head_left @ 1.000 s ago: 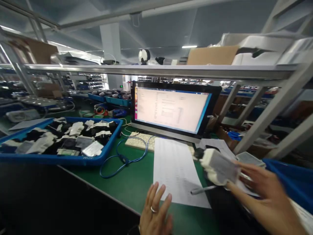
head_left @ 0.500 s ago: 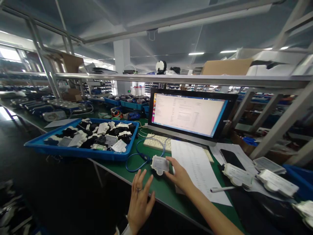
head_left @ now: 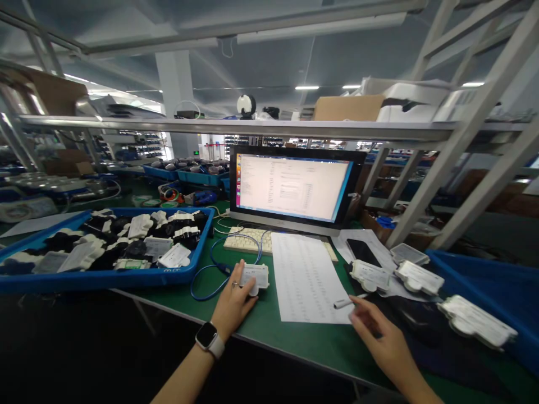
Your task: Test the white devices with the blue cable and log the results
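Observation:
My left hand (head_left: pixel 232 302), with a ring and a smartwatch, is closed on a white plastic case (head_left: pixel 257 275) with a rounded bulge at its lower edge. Its thumb lies on the front face, and the case is at the table's near side. My right hand (head_left: pixel 377 328) is at the right edge of a printed sheet (head_left: pixel 298 280). Its fingers are bent, thumb and index finger apart, with the index fingertip at a white pen (head_left: pixel 343 303). Whether that fingertip presses on the pen is hard to see.
Left stands a blue tray (head_left: pixel 96 280) heaped with white and black cases. A blue cable (head_left: pixel 197 278), keyboard (head_left: pixel 242 241) and monitor (head_left: pixel 292 188) are ahead. Right lie several white cases (head_left: pixel 478 321), a phone (head_left: pixel 362 252), a dark mouse (head_left: pixel 415 320) and a blue bin (head_left: pixel 463 264).
The case has passed from my right hand to my left, which was open beside it. My right hand has moved right to the pen. The view has turned right.

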Demonstrator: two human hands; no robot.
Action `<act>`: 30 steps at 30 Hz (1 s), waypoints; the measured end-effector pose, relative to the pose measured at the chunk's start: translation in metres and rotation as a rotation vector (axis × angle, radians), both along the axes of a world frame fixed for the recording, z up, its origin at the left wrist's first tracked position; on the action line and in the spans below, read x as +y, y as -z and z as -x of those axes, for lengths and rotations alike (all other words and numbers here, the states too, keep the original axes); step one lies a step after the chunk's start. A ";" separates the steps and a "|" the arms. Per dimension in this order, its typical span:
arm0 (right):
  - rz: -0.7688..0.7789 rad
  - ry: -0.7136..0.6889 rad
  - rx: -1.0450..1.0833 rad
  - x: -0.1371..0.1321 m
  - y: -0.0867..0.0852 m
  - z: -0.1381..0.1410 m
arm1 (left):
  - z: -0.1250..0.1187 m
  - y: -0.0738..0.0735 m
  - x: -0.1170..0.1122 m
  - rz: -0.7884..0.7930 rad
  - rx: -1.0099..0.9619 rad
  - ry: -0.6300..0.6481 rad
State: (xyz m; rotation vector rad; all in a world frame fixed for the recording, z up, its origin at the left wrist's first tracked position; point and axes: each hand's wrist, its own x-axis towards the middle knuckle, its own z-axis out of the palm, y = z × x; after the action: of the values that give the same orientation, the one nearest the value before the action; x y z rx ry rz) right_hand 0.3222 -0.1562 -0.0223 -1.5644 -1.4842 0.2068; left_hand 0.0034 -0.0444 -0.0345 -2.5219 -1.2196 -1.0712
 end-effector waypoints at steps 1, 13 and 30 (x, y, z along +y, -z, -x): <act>0.020 0.059 0.028 -0.005 0.002 -0.012 | -0.001 0.000 0.002 0.017 -0.001 0.008; 0.112 0.281 0.091 -0.022 0.020 -0.029 | -0.008 0.012 0.009 -0.009 -0.058 0.001; 0.154 0.276 -0.075 -0.019 0.025 -0.038 | -0.008 0.009 0.008 -0.016 -0.021 -0.018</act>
State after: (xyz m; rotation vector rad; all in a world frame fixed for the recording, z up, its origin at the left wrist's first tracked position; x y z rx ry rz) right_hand 0.3604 -0.1751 -0.0475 -1.8998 -1.3162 0.1050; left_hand 0.0111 -0.0368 -0.0431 -2.4888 -1.2319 -1.1016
